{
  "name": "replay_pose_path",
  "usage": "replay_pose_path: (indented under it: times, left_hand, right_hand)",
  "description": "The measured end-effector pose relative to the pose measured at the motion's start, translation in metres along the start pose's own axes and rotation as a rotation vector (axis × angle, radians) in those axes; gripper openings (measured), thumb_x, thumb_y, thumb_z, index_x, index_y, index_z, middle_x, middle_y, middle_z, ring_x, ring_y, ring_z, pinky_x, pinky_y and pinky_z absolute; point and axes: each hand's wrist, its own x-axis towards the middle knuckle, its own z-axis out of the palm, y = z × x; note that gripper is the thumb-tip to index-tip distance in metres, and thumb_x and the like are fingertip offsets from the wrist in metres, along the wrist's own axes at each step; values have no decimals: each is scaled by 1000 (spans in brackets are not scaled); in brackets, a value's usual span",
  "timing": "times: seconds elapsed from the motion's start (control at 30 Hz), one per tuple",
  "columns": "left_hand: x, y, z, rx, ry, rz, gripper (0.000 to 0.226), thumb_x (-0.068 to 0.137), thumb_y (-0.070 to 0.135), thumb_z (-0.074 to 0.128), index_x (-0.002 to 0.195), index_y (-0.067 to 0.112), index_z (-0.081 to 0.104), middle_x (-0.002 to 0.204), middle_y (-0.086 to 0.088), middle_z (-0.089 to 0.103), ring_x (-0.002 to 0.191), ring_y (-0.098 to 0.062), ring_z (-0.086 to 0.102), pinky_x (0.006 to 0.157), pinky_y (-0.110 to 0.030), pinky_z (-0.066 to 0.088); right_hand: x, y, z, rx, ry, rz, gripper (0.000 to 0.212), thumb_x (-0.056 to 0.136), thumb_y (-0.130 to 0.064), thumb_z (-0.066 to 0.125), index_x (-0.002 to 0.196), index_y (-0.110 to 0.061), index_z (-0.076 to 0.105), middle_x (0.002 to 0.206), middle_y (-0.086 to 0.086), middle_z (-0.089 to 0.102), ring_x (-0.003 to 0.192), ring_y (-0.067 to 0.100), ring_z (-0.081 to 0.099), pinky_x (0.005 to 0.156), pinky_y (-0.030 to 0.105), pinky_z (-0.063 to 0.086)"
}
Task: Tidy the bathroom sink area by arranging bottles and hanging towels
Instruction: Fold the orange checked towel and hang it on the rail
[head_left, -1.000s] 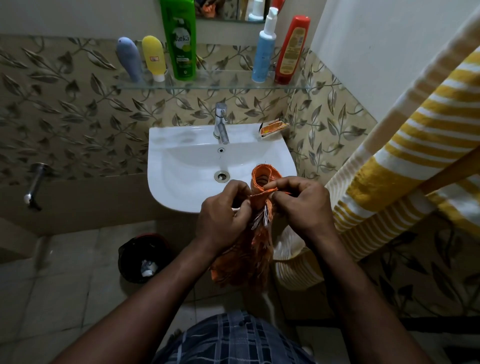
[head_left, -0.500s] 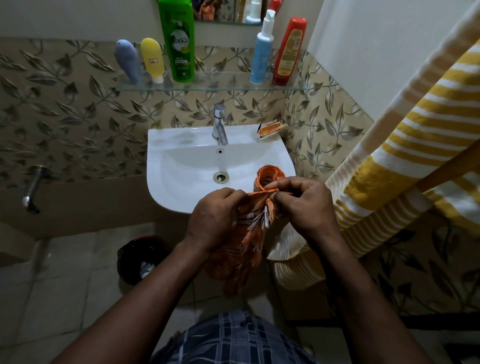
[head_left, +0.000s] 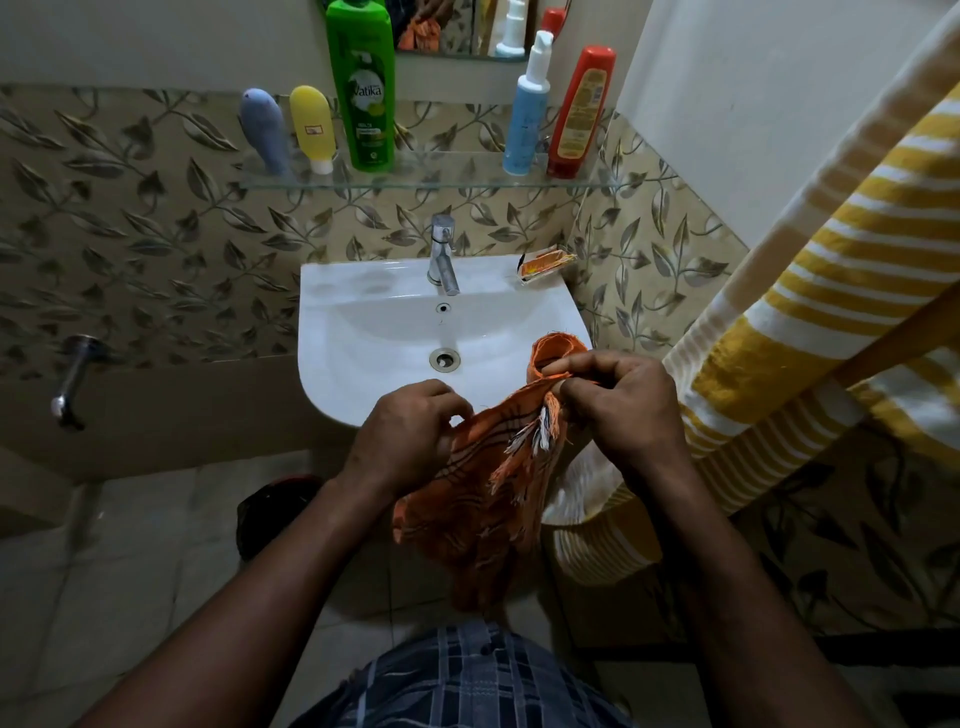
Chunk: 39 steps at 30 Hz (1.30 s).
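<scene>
Nearest to the camera, in front of the person's checked blue garment (head_left: 467, 675), both hands hold a small orange towel (head_left: 483, 499) just before the front rim of the white sink (head_left: 363, 332). The left hand (head_left: 410, 441) grasps one side of the top edge with curled fingers. The right hand (head_left: 623, 410) pinches the other side, near the white and orange fringe (head_left: 535, 436), and a rolled part of the cloth stands up above its thumb. The rest of the towel hangs down loose between the forearms. The hands seem to hold it by the top edge so that the cloth can open under its own weight; probably the person is spreading it before hanging it.

Just beside the right hand hangs a yellow striped towel (head_left: 831, 291), draped over something along the right wall; its lower end reaches below the sink level. It looks already hung, so the orange one may be the remaining towel.

Farther back, a chrome tap (head_left: 441, 254) stands at the back of the sink, and an orange soap packet (head_left: 545, 262) lies on the right back corner.

Farthest, on the glass shelf (head_left: 441, 179), the bottles stand upright in a row: a blue-grey tube (head_left: 264, 130), a yellow tube (head_left: 311, 127), a green Vatika bottle (head_left: 363, 88), then, well apart, a blue pump bottle (head_left: 527, 104) and a red bottle (head_left: 579, 109). The bottle part seems done.
</scene>
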Motion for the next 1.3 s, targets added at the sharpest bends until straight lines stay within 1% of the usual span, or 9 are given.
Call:
replay_pose_path:
  times: [0.07,0.2,0.33,0.53,0.67,0.8,1.07,1.2,1.3]
  left_hand:
    - [-1,13,-2,-141,38,14,28,81,27,55,96,20,78,100,6,75,94,-17,69,81,-37,57]
    - [1,28,1,-428,90,-70,22,91,30,76,110,25,67,105,13,73,100,-5,70,87,-25,56]
    - [4,26,5,-402,1,-51,9,89,27,75,97,27,71,87,14,74,82,-4,70,74,-31,57]
    - [-5,34,13,-475,103,-153,18,93,31,79,83,23,65,75,11,69,61,-8,68,56,-26,50]
    - [-9,45,23,-649,97,-253,6,101,26,68,96,24,66,88,8,71,62,-10,70,57,-29,53]
    - [-4,45,25,-607,36,-196,21,93,34,77,107,30,62,108,12,69,73,-7,68,62,-23,52]
    - [-1,53,23,-487,34,-128,29,86,49,70,107,29,69,97,14,74,88,-2,71,76,-36,63]
    - [2,58,26,-427,98,-118,29,90,42,67,109,22,76,96,9,77,84,-3,72,75,-32,63]
    - [2,55,27,-405,129,-123,17,95,23,70,109,19,78,96,7,79,82,-3,72,73,-16,56]
  right_hand:
    - [-1,0,3,3,-7,7,22,81,-7,70,85,-23,84,74,2,78,64,23,73,69,49,64]
    - [-2,-1,8,24,-29,30,20,76,-14,69,85,-24,84,80,-1,80,69,19,75,75,52,65]
    - [-3,-3,7,19,-23,22,19,77,-12,70,85,-23,84,79,-1,80,69,18,74,73,47,65]
    - [-5,-4,1,-1,33,5,29,84,1,69,83,-25,83,76,0,79,62,20,72,64,41,62]
    - [-5,-5,1,2,44,2,29,85,2,69,85,-22,83,76,-2,79,59,16,72,60,33,61]
    - [-6,-6,1,6,35,7,30,83,3,68,84,-23,83,73,-3,78,57,12,69,56,27,56]
    - [-8,-9,2,18,35,17,28,83,3,69,85,-21,83,81,-5,79,63,9,72,57,23,55]
    - [-8,-9,2,14,34,7,27,83,2,70,85,-21,84,81,-7,79,65,7,72,60,24,56]
    - [-8,-8,-1,29,38,10,25,84,3,71,87,-18,84,73,-5,77,55,6,67,53,18,50]
